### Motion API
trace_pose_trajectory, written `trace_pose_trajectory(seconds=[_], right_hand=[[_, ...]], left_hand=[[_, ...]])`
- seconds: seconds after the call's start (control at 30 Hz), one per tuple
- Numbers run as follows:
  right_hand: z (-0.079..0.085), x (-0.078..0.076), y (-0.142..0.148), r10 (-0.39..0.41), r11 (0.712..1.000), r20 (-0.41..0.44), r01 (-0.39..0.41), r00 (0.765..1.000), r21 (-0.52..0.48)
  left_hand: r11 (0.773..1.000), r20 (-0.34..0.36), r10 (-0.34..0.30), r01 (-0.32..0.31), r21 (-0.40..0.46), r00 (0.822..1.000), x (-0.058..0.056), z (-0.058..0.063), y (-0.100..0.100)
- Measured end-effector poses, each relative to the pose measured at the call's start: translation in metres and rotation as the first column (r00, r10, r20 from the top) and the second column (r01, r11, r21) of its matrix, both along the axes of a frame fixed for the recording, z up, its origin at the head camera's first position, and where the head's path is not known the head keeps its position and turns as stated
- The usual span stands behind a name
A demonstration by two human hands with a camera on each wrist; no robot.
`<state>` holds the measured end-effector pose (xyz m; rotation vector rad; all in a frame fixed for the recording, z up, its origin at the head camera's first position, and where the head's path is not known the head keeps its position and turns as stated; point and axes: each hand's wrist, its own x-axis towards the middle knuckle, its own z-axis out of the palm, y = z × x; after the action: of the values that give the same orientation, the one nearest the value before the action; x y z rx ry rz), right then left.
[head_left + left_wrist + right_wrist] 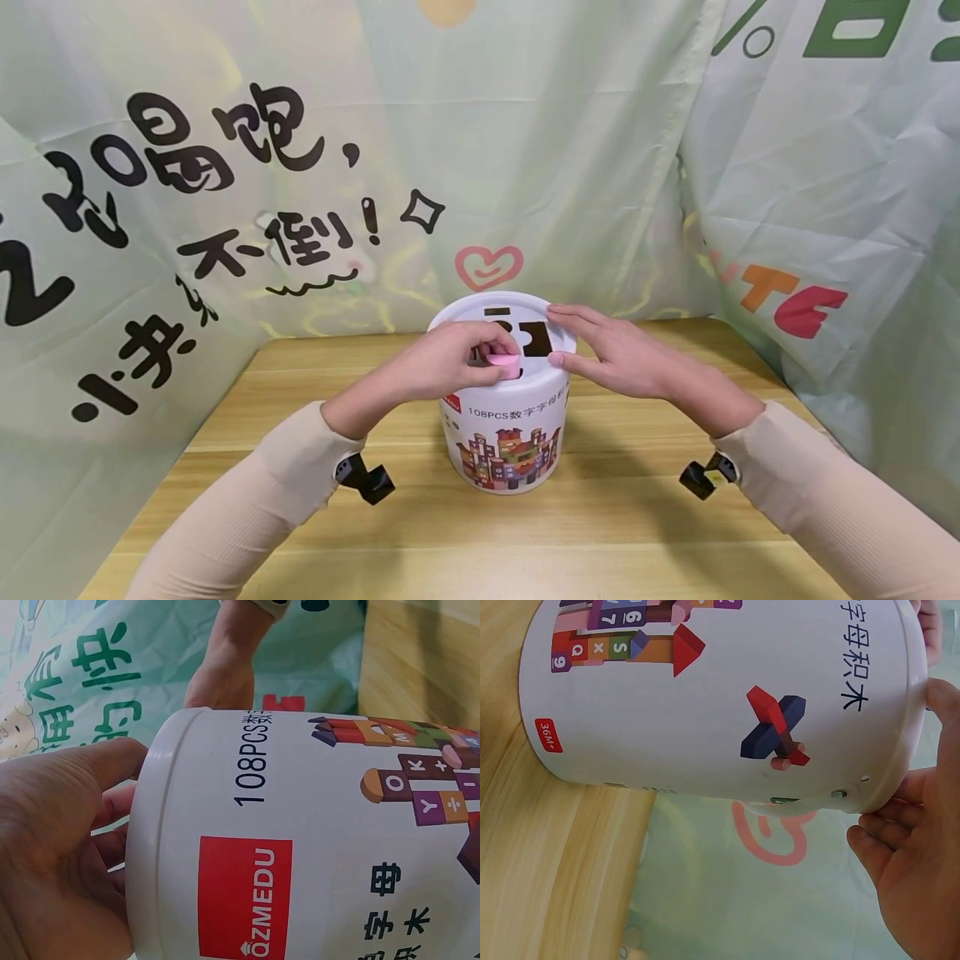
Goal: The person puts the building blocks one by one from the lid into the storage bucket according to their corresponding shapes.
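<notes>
A white bucket of building blocks (504,462) stands upright on the table, its white lid (457,312) pierced by several dark shaped holes (537,343). My left hand (455,360) is over the near left part of the lid and pinches a pink block (507,365) at a near opening. In the left wrist view the lid's rim hides that block and the fingertips. My right hand (626,354) touches the lid's right edge, thumb nearer and fingers farther back. In the right wrist view its fingers (881,829) lie against the rim of the bucket.
A light wooden table (360,533) carries the bucket. Printed fabric (585,192) hangs behind it and along both sides, close to the table's edges. A small black camera (367,480) sits at the left wrist, and another black camera (705,477) at the right.
</notes>
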<state>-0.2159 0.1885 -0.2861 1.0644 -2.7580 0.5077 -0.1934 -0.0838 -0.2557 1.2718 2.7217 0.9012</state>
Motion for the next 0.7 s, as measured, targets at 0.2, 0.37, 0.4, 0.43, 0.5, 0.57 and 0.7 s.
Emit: trace_pose_trajectory(seconds=[0.2,0.37,0.4,0.43,0.5,0.57,0.7], right_hand=[[0.000,0.000,0.000,0.003,1.000,0.001,-0.003,1.000,-0.006],[-0.001,0.000,0.000,-0.007,1.000,0.011,0.007,1.000,-0.004],[-0.001,0.000,0.000,-0.008,1.000,0.013,0.008,1.000,-0.003],[-0.001,0.000,0.000,-0.008,1.000,0.015,0.008,1.000,-0.002],[-0.001,0.000,0.000,-0.009,1.000,0.016,0.009,1.000,0.000],[-0.001,0.000,0.000,-0.008,1.000,0.013,0.008,1.000,0.000],[-0.001,0.000,0.000,-0.004,1.000,0.006,0.004,1.000,-0.003]], left_hand=[[1.000,0.002,0.020,-0.020,0.002,1.000,0.002,0.001,-0.004],[0.999,0.007,0.043,-0.043,0.018,0.999,0.007,0.004,-0.014],[0.999,0.006,0.045,-0.045,0.025,0.999,0.008,0.005,-0.017],[0.998,0.004,0.048,-0.049,0.031,0.999,0.009,0.005,-0.020],[0.997,-0.002,0.060,-0.060,0.043,0.998,0.011,0.005,-0.027],[0.995,-0.026,0.085,-0.083,0.049,0.996,0.014,0.005,-0.035],[0.991,-0.070,0.124,-0.120,0.061,0.990,0.019,0.004,-0.052]])
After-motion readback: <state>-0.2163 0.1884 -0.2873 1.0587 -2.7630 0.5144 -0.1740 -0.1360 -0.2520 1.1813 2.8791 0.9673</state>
